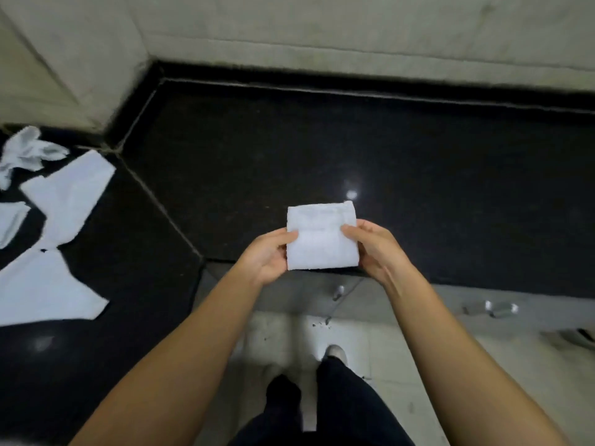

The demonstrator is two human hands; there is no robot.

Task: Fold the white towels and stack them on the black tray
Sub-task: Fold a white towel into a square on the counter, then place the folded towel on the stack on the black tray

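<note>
A small folded white towel (322, 239) is held over the front edge of the black stone counter (354, 149). My left hand (265, 257) grips its left side, thumb on top. My right hand (375, 249) grips its right side the same way. Unfolded white towels lie on the counter at the left: one spread flat (69, 196), one large at the near left (45, 289), one partly cut off at the left edge (11, 222), and a crumpled one (27, 151) at the far left. No black tray shows in this view.
Beige tiled walls (322, 24) meet the counter at the back and far left. Below the counter's front edge are grey cabinet fronts with metal handles (497, 309). My legs and a shoe (336, 354) stand on a pale tiled floor.
</note>
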